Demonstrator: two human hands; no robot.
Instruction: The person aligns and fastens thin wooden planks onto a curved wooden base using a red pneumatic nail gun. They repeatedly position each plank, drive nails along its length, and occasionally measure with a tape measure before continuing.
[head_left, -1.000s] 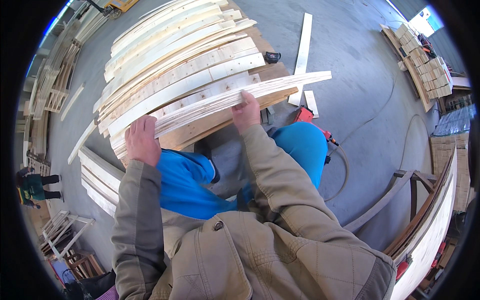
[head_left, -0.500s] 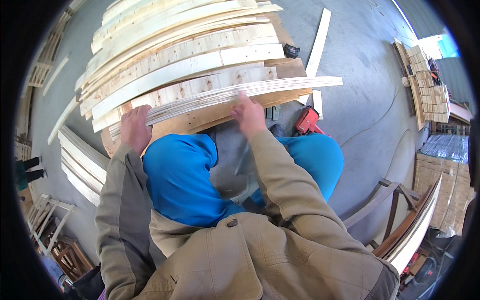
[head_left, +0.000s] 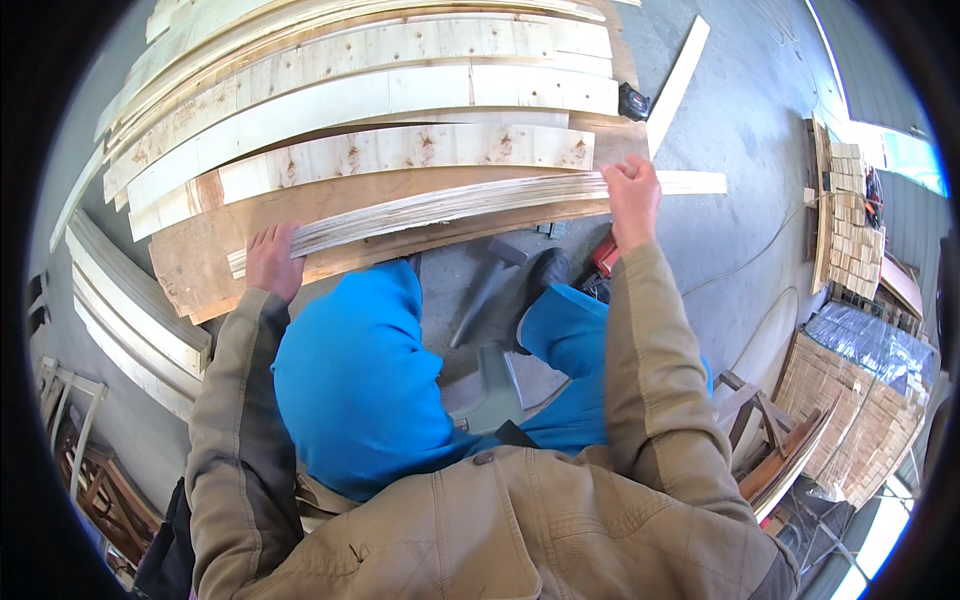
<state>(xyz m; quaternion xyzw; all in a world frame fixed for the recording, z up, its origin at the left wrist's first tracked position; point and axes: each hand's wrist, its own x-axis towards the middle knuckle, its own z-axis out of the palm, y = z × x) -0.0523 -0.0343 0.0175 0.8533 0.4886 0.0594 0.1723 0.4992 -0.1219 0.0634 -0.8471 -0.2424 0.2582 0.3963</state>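
Note:
A bundle of thin, pale wooden strips (head_left: 450, 205) lies along the near edge of a brown plywood board (head_left: 205, 262). Near its left end, my left hand (head_left: 273, 262) is closed around the strips. Toward the other end, my right hand (head_left: 632, 200) has its curled fingers wrapped at the bundle, and part of the strips sticks out beyond it. A knotty plank (head_left: 400, 153) lies just behind, separated from the bundle by a strip of bare plywood. Farther back, several long pale planks (head_left: 380, 95) rest side by side.
A black tape measure (head_left: 632, 102) sits at the board's right edge. Below are a red power tool (head_left: 604, 255) and a hammer-like tool (head_left: 485, 285) between my legs. Stacked boards (head_left: 135, 310) lie at left; wrapped wood bundles (head_left: 850, 390) stand at right.
My right hand has moved rightward along the strips and closed on them. The bundle now lies apart from the knotty plank. My left hand stays at the left end; the view has shifted.

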